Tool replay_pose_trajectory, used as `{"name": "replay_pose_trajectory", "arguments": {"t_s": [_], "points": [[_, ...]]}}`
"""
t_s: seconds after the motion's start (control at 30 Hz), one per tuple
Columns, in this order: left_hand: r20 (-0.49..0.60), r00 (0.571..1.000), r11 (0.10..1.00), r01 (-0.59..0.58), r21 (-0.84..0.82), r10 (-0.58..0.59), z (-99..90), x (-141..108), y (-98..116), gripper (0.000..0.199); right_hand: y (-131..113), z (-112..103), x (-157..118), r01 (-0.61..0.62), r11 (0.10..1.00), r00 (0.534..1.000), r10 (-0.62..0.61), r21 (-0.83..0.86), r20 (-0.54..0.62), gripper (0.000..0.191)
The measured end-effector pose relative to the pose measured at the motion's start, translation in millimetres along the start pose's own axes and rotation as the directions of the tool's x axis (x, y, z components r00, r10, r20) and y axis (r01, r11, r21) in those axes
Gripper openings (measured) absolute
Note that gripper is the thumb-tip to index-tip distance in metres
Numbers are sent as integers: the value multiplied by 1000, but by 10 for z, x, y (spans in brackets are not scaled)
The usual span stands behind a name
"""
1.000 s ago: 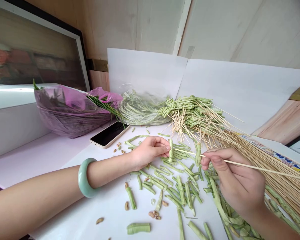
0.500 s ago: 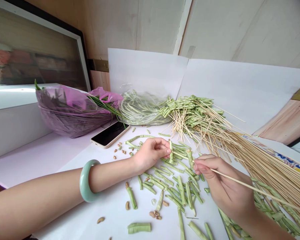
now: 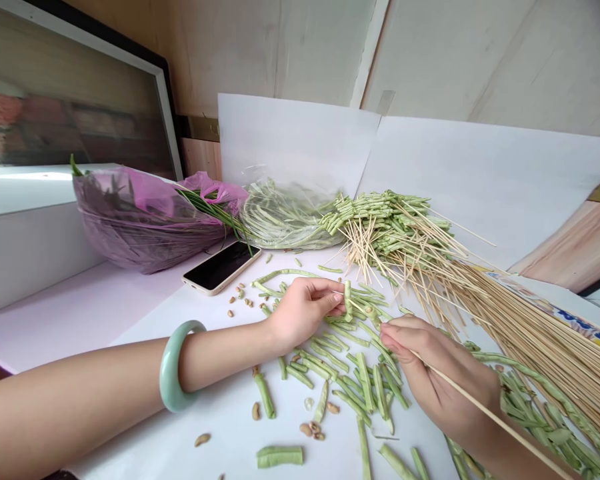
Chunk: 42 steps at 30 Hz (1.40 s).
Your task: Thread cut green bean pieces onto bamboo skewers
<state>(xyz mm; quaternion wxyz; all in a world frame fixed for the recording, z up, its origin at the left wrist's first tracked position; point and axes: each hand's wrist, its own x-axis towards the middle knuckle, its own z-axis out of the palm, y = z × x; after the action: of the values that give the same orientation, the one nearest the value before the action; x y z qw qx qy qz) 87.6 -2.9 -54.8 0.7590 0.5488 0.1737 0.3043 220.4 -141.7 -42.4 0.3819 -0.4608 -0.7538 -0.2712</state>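
Observation:
A thin wooden skewer [image 3: 473, 398] runs from my right hand [image 3: 440, 380] toward my left hand [image 3: 307, 313]. Two short green bean pieces sit on it: one piece [image 3: 349, 301] at the fingertips of my left hand, another piece [image 3: 373, 316] just ahead of my right fingertips. My right fingers pinch the skewer, its long end passing back over the palm. The left thumb and fingers close around the skewer's tip beside the first piece; their exact hold is partly hidden. Many cut bean pieces [image 3: 366, 381] lie on the white surface below both hands.
Filled bean skewers [image 3: 390, 223] are piled at the back, beside a long bundle of bare skewers [image 3: 545, 327]. A clear bag of beans [image 3: 285, 213], a purple bag [image 3: 150, 220] and a phone [image 3: 223, 269] stand at back left. Brown seeds [image 3: 203, 439] are scattered in front.
My right hand has moved slightly left, closer to my left hand. The bean piece near it has shifted left along with it and now leans more. My left hand has barely moved.

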Motion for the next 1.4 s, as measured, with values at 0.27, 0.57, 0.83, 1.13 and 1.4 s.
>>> {"name": "replay_pose_trajectory", "arguments": {"t_s": [0.27, 0.57, 0.83, 1.13, 1.4], "points": [[-12, 1000, 1000, 24, 4, -24, 63, -65, 38, 8, 0, 10, 29, 79, 994, 997, -79, -75, 7, 15], [-44, 993, 992, 108, -66, -111, 96, -112, 32, 31, 25, 8, 15, 85, 991, 996, -83, -105, 24, 17], [180, 980, 991, 66, 119, -87, 93, -126, 7, 37, 109, 51, -11, -45, 995, 999, 47, -89, 21, 14], [207, 956, 451, -281, 847, 206, -120, -4, 58, 46, 265, -44, -65, -296, 945, 955, 290, -140, -64, 13], [336, 935, 199, -353, 914, 116, -173, 94, 39, 36, 228, -11, -36, -227, 968, 974, 223, -106, -45, 11]]}}
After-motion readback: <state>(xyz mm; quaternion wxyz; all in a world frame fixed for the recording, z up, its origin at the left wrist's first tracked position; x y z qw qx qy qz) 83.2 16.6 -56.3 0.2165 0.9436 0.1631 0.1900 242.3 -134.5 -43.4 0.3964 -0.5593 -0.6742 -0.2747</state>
